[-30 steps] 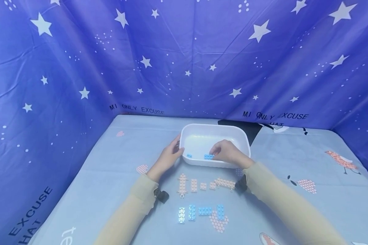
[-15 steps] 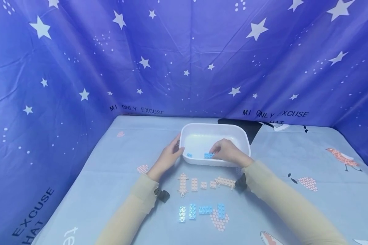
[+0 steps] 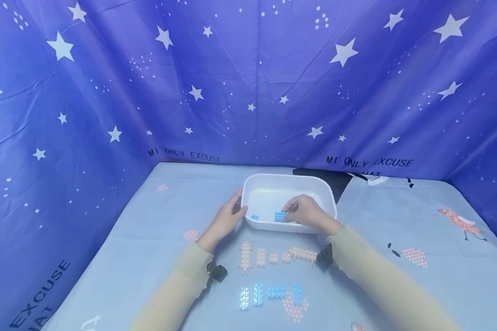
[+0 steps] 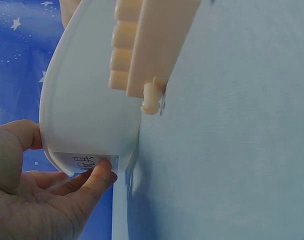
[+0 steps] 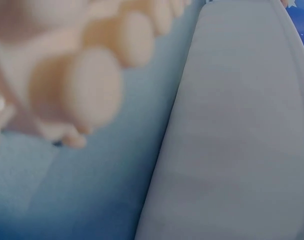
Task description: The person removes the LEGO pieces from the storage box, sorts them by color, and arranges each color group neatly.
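Observation:
A white plastic tub [image 3: 287,227] stands at the far middle of the table. My left hand [image 3: 225,219] grips its left end; in the left wrist view the thumb lies by the rim and the fingers press the labelled outer wall. Inside the tub, my right hand [image 3: 308,212] pinches a light blue building brick [image 3: 279,215] near the front wall. A smaller blue brick [image 3: 254,216] lies in the tub's front left corner. The right wrist view shows the tub's wall [image 5: 232,125] but not the right hand.
Between the forearms runs a row of peach bricks, including a long one with pegs [image 3: 245,256] and another [image 3: 303,253] beside the right wrist. Nearer lies a row of blue bricks, one of them sideways [image 3: 276,293]. Starry blue curtains [image 3: 248,92] surround the table.
The head view has tilted up slightly, so everything appears lower in it. Both hands stay at the tub, with the right one still on the blue brick.

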A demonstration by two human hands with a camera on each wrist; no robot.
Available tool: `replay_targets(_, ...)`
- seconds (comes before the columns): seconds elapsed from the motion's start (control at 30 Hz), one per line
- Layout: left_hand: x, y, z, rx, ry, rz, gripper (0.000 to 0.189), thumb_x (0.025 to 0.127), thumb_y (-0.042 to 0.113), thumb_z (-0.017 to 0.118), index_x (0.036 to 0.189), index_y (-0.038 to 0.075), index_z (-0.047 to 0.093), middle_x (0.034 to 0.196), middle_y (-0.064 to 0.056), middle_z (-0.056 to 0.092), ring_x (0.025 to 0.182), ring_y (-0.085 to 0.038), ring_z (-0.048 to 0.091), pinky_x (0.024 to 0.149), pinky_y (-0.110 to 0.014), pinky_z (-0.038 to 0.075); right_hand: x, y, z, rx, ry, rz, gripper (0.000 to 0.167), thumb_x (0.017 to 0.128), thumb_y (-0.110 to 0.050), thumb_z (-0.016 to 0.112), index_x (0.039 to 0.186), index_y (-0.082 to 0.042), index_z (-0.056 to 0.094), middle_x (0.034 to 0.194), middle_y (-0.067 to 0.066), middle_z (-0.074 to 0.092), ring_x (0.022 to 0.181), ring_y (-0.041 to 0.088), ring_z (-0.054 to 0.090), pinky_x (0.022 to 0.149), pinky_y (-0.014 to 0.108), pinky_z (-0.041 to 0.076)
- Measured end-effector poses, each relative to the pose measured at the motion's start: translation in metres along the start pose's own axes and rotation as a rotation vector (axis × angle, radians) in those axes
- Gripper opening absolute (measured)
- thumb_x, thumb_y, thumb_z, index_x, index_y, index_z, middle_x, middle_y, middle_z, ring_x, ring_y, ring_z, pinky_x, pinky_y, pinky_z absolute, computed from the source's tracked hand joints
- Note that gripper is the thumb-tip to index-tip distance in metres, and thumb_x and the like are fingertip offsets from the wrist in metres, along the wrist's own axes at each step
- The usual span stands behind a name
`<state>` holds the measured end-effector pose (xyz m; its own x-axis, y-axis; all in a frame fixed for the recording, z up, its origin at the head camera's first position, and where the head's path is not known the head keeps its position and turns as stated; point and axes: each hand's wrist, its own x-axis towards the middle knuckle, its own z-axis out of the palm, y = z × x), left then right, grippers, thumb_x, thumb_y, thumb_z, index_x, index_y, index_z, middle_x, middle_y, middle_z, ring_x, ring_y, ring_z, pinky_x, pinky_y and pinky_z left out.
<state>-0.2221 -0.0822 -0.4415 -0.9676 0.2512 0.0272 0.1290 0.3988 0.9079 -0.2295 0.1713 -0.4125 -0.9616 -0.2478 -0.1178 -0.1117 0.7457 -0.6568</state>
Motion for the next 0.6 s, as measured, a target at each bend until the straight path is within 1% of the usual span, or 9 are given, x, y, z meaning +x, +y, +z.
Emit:
replay_targets(0.17, -0.004, -0.004, 0.000, -0.006, -0.008, -0.005, 0.064, 0.099, 0.021, 0.053, 0.155, 0.018, 0.023, 0.153, -0.014, 0.038, 0.137, -0.036, 0.041, 0.118, -0.052, 0.028, -0.002, 0.002, 0.006, 0.035, 0.012, 0.009, 0.018, 0.077, -0.010, 0.077, 0.095, -0.006, 0.075, 0.088, 0.006, 0.072, 0.081, 0.017, 0.063, 0.079, 0.036, 0.056)
replay_targets(0.27, -0.008, -0.006, 0.000, -0.001, -0.011, -0.027, 0.064, 0.099, 0.021, 0.053, 0.155, 0.018, 0.023, 0.153, -0.014, 0.037, 0.137, -0.037, 0.042, 0.117, -0.053, 0.029, -0.005, 0.003, 0.011, 0.056, 0.011, -0.013, 0.018, 0.076, -0.009, 0.076, 0.094, -0.006, 0.075, 0.086, 0.004, 0.071, 0.080, 0.015, 0.062, 0.080, 0.037, 0.056)
replay_targets(0.33, -0.009, -0.005, -0.001, 0.007, -0.004, -0.027, 0.063, 0.099, 0.020, 0.053, 0.155, 0.018, 0.023, 0.153, -0.016, 0.037, 0.136, -0.038, 0.042, 0.116, -0.054, 0.030, -0.006, 0.003, 0.012, 0.067, 0.033, -0.030, 0.017, 0.076, -0.008, 0.075, 0.093, -0.006, 0.076, 0.085, 0.004, 0.071, 0.081, 0.015, 0.062, 0.081, 0.038, 0.056)
replay_targets(0.47, -0.006, -0.003, -0.001, 0.010, 0.003, -0.011, 0.063, 0.099, 0.021, 0.052, 0.155, 0.018, 0.024, 0.153, -0.016, 0.037, 0.136, -0.038, 0.042, 0.116, -0.054, 0.030, -0.007, 0.004, 0.006, 0.068, 0.098, -0.062, 0.017, 0.076, -0.008, 0.073, 0.092, -0.008, 0.076, 0.084, 0.003, 0.071, 0.081, 0.016, 0.063, 0.079, 0.036, 0.058)
replay_targets(0.6, -0.001, -0.002, 0.000, 0.008, 0.004, -0.008, 0.063, 0.099, 0.022, 0.053, 0.155, 0.017, 0.024, 0.152, -0.015, 0.040, 0.136, -0.037, 0.042, 0.117, -0.053, 0.030, -0.012, 0.003, -0.005, 0.067, 0.139, -0.111, 0.018, 0.076, -0.009, 0.072, 0.094, -0.007, 0.076, 0.087, 0.005, 0.072, 0.083, 0.017, 0.064, 0.079, 0.034, 0.060)
